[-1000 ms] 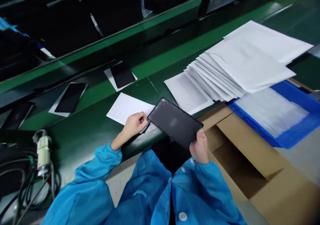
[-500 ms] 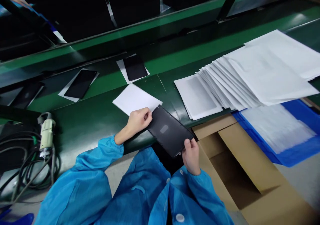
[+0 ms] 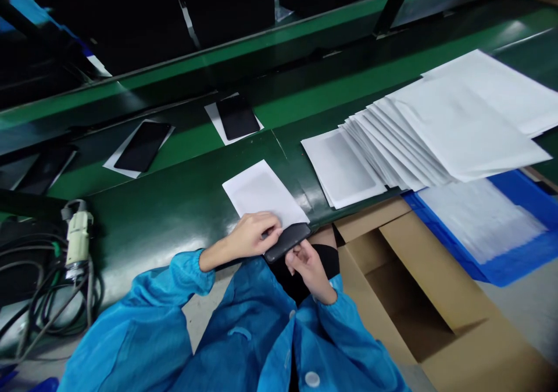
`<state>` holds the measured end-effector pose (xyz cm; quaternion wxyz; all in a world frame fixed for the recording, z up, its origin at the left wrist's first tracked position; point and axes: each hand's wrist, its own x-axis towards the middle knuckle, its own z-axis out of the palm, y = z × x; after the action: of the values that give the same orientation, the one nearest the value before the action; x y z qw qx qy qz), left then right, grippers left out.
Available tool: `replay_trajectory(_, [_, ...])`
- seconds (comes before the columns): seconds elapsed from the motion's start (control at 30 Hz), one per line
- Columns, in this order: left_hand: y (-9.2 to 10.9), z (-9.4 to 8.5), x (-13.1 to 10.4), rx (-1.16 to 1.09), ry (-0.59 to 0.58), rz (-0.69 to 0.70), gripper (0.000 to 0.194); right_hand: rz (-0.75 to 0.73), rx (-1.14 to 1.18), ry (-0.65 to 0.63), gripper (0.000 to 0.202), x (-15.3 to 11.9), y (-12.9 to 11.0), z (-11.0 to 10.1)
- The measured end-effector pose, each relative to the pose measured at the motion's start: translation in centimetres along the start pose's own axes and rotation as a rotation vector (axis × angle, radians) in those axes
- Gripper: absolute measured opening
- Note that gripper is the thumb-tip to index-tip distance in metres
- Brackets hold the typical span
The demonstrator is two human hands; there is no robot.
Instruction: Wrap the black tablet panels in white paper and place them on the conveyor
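A black tablet-like device (image 3: pixel 285 245) is mostly inside a white sleeve (image 3: pixel 267 193) at the bench's front edge, with only its near end showing. My left hand (image 3: pixel 258 233) pinches the sleeve's near left corner at its opening. My right hand (image 3: pixel 308 264) has its fingers closed on the exposed end of the device. To the right, a fanned stack of white sleeves (image 3: pixel 383 142) lies on the green bench.
Dark devices on white sheets (image 3: pixel 143 146) lie on the green strip beyond. A corded tool (image 3: pixel 78 238) with coiled cables is at left. An open cardboard box (image 3: pixel 436 264) and a blue bin (image 3: pixel 514 264) stand at right. Part of another person's blue sleeve shows top left.
The device has turned and slid into the white sleeve, which now covers most of it. The sleeve has shifted right and nearer. My right hand has moved left, my left hand slightly right.
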<state>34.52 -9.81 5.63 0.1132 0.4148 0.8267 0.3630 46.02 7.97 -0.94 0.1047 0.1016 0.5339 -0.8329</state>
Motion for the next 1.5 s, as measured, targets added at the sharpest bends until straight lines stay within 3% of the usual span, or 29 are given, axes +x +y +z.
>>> replay_trajectory(0.07, [0.0,0.0,0.1,-0.021,-0.014,0.058,0.03,0.008,-0.059,-0.017,0.045,0.3,0.1,-0.1])
replay_trajectory(0.2, [0.5,0.7,-0.1,-0.057,-0.131,0.221,0.024,-0.019,-0.167,0.078,0.049,0.9,0.8,-0.1])
replay_trajectory(0.33, [-1.0,0.3,0.0,-0.06,-0.106,0.205,0.021,-0.064,-0.142,0.178,0.04,0.9,1.6,-0.6])
replay_trajectory(0.47, [-7.1,-3.4,2.0,0.183,0.318,-0.062,0.015,-0.122,-0.111,0.433,0.029,0.8,2.1,-2.4])
replay_trajectory(0.57, [-13.1,-7.0,4.6,0.281,0.544,-0.256,0.027,-0.19,-0.095,0.59,0.027,1.0,1.8,-4.5])
replay_trajectory(0.7, [-19.6,-10.6,8.6,0.34,0.645,-0.409,0.045,-0.346,0.023,0.712,0.029,2.4,-1.0,-7.3])
replay_trajectory(0.83, [-23.0,-11.9,11.8,0.284,0.644,-0.453,0.037,-0.312,0.031,0.661,0.041,4.0,-5.2,-9.5])
replay_trajectory(0.97, [-24.2,-12.1,13.0,0.268,0.625,-0.447,0.026,-0.264,0.017,0.691,0.049,4.4,-6.5,-10.2])
replay_trajectory(1.2, [-24.7,-12.0,13.2,0.306,0.544,-0.348,0.018,-0.415,0.144,0.772,0.038,3.9,-5.2,-8.5])
replay_trajectory(1.37, [-24.5,-11.9,13.4,0.244,0.615,-0.313,0.012,-0.468,0.104,0.757,0.031,4.0,-5.8,-8.2])
replay_trajectory(1.5, [-22.9,-12.4,13.3,0.208,0.682,-0.277,0.002,-0.536,0.05,0.79,0.022,3.3,-4.2,-6.2])
